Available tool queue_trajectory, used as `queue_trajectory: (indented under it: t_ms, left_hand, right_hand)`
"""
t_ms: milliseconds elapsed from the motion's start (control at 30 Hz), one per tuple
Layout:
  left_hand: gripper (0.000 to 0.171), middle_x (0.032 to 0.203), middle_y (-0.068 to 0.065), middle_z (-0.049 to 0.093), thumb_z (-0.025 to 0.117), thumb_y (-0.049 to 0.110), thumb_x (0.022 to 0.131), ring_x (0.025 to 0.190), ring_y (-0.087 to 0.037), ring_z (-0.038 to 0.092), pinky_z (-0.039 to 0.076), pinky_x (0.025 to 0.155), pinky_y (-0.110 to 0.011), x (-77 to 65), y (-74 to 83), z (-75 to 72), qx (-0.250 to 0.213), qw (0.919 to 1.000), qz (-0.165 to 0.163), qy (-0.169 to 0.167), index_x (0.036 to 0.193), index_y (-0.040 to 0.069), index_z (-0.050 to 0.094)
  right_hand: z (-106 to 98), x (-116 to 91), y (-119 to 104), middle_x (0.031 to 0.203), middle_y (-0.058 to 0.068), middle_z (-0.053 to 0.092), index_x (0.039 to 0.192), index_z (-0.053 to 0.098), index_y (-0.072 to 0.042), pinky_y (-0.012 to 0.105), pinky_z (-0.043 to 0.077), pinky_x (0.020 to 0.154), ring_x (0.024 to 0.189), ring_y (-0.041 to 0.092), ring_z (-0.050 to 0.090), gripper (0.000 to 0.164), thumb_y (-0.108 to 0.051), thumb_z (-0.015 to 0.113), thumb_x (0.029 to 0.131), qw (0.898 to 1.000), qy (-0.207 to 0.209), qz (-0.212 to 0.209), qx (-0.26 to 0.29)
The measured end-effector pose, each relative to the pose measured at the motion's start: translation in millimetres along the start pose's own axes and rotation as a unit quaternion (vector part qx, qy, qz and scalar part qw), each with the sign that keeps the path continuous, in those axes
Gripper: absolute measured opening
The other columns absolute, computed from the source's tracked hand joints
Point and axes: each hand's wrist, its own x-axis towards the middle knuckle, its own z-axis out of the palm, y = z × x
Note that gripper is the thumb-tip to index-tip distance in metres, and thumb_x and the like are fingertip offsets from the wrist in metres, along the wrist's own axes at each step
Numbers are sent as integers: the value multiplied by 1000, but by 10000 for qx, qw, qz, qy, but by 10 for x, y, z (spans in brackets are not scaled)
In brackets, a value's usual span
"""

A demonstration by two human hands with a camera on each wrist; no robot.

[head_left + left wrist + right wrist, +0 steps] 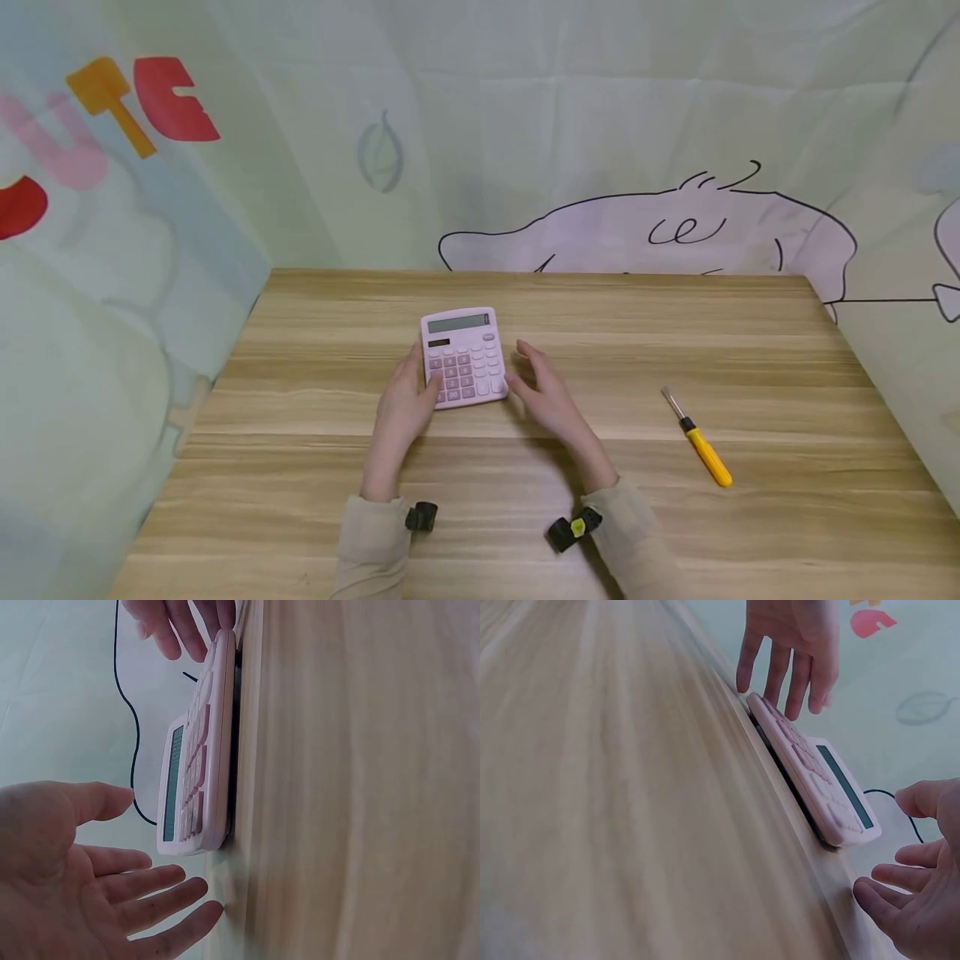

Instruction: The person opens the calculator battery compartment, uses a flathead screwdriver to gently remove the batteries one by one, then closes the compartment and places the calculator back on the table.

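We've got the pink calculator point(467, 357) keys-up on the wooden table point(247, 492), a touch askew, w/ a strip of wood between its screen end and the table's far edge. The left hand point(405, 402) is at its left side, fingers apart and relaxed, thumb over the lower-left keys — touching or just above, we can't tell. The right hand point(547, 400) is just beside the right side, fingers loose, thumb apart from them and nearest the lower-right corner. From the wrist cams we see the screen end raised vs. the keys. Room-wise, we have a wide stretch of wood out L to the table edge, and another on the R before the screwdriver point(702, 443) — yellow handle nearer us, metal tip angled up-left, well apart from both hands.
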Motion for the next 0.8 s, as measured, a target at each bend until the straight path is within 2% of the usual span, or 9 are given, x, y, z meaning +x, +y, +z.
queue_trajectory:
  t_ms: [467, 800]
  left_hand:
    - [67, 154, -23, 29, 48, 27, 97, 142, -40, 29, 24, 116, -53, 27, 5, 10, -36, 9999, -134, -88, 151, 0, 20]
    - [67, 155, -22, 28, 49, 26, 96, 143, -40, 27, 21, 118, -51, 49, 35, 24, -190, 9997, -148, -79, 151, 0, 21]
  right_hand:
    - [56, 77, -26, 147, 20, 42, 149, 30, -4, 45, 39, 110, 132, 36, 47, 63, -22, 57, 95, 9994, -133, 27, 317]
    - [89, 120, -31, 141, 22, 48, 148, 30, 0, 46, 39, 109, 128, 35, 50, 62, -19, 57, 96, 9984, -289, -25, 481]
